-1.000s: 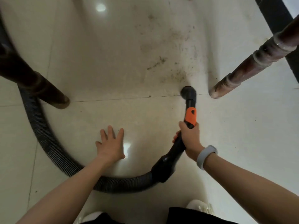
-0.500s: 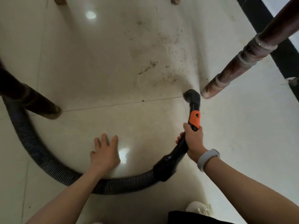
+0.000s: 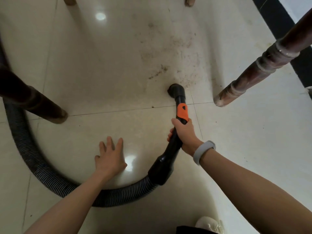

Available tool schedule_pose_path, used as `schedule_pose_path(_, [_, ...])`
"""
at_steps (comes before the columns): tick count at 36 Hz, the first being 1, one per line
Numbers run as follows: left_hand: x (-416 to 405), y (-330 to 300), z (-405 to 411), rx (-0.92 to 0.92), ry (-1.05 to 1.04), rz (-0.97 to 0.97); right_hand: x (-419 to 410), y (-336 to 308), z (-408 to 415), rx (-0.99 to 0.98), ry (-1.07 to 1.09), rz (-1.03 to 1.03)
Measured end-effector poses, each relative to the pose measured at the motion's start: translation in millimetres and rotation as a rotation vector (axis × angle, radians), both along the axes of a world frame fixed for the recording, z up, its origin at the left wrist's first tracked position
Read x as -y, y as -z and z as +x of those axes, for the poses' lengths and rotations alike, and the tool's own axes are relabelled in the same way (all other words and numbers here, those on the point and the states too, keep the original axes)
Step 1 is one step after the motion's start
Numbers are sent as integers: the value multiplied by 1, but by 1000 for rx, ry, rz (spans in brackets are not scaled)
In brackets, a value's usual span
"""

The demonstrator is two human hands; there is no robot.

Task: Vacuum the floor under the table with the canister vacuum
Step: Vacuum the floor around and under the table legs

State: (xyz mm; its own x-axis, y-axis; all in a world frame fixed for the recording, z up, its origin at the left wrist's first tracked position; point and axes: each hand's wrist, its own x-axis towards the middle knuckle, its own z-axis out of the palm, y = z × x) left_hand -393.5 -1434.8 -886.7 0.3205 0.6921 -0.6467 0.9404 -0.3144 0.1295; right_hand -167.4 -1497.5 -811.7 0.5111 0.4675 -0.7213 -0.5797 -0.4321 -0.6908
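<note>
My right hand grips the black vacuum handle just below its orange collar. The round black nozzle touches the pale tiled floor at the near edge of a patch of dark dirt specks. From the handle a ribbed black hose curves back under my left forearm and off to the left behind a table leg. My left hand rests flat on the floor, fingers spread, left of the handle. The canister itself is out of view.
A dark wooden table leg stands at the left, and a turned wooden leg slants in from the right, its foot close to the nozzle. Two more leg feet show at the top edge. A black strip runs along the floor at upper right.
The nozzle has slid left, away from the right leg's foot and along the near edge of the dirt. My left hand stays planted on the floor. The view has shifted slightly.
</note>
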Motion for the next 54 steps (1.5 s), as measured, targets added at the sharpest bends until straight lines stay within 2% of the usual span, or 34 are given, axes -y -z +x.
schedule_pose_path(5, [-9, 2, 2, -16, 15, -21, 17, 10, 38, 97, 202, -67])
schedule_pose_path(9, [-20, 0, 9, -27, 36, -26, 14, 10, 52, 67, 228, -55])
schedule_pose_path(16, [-44, 1, 19, -25, 31, -34, -17, 19, 0, 54, -16, -21])
schedule_pose_path(20, [-53, 0, 21, -30, 7, -43, -32, 17, -37, -14, -204, 40])
schedule_pose_path(22, [-55, 1, 20, -36, -1, -49, -35, 16, -42, -37, -232, 53])
schedule_pose_path(26, [-54, 3, 23, -46, -9, -57, -28, 16, -23, 17, -137, 23])
schedule_pose_path(31, [-54, 5, 26, -54, -25, -66, -14, 18, 28, 150, 98, -53])
schedule_pose_path(35, [-55, 5, 27, -55, -13, -57, -5, 12, 59, 116, 241, -58])
schedule_pose_path(39, [-55, 6, 29, -62, -5, -44, -9, 12, 65, 51, 269, -50])
schedule_pose_path(43, [-55, 3, 28, -76, 28, -15, -22, 13, 54, 10, 225, -23])
schedule_pose_path(54, [-73, -4, 20, -77, 130, 25, -56, 15, -30, -3, -147, 30])
